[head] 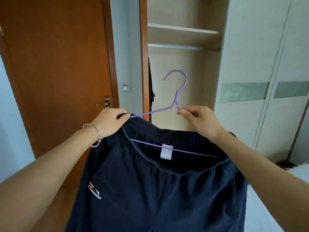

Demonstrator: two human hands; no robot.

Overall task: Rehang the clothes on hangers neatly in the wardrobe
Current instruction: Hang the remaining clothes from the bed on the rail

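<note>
My left hand (110, 121) grips the waistband of the navy pants (150, 190) together with the left arm of the purple hanger (176, 96). My right hand (199, 121) pinches the wire just below the neck. The hanger's bottom bar runs inside the waistband. I hold it all up before the open wardrobe (212, 64), below the rail (175, 46), near a black garment (151, 91).
</note>
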